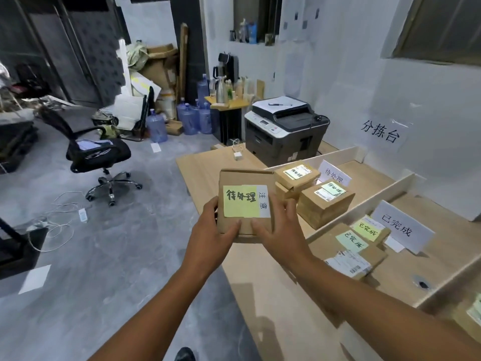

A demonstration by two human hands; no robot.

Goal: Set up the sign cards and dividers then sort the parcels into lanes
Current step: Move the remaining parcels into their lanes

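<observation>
Gripping one parcel [246,204] — left hand [210,230], right hand [281,227]; lane [364,173] holds perhaps three boxes [325,204].

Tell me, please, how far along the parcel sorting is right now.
Done: the dividers stand, the 待处理 card and 已完成 card are up, and sorted parcels sit in both lanes. In hand: the left hand and right hand grip a held parcel labelled 待处理. Left: placing it in that lane; a box at the right edge may remain.

I'm watching the parcel [246,204] sitting between left hand [210,230] and right hand [281,227]; stacked parcels [322,201] are lying just right, printer [283,128] standing beyond them.
</observation>
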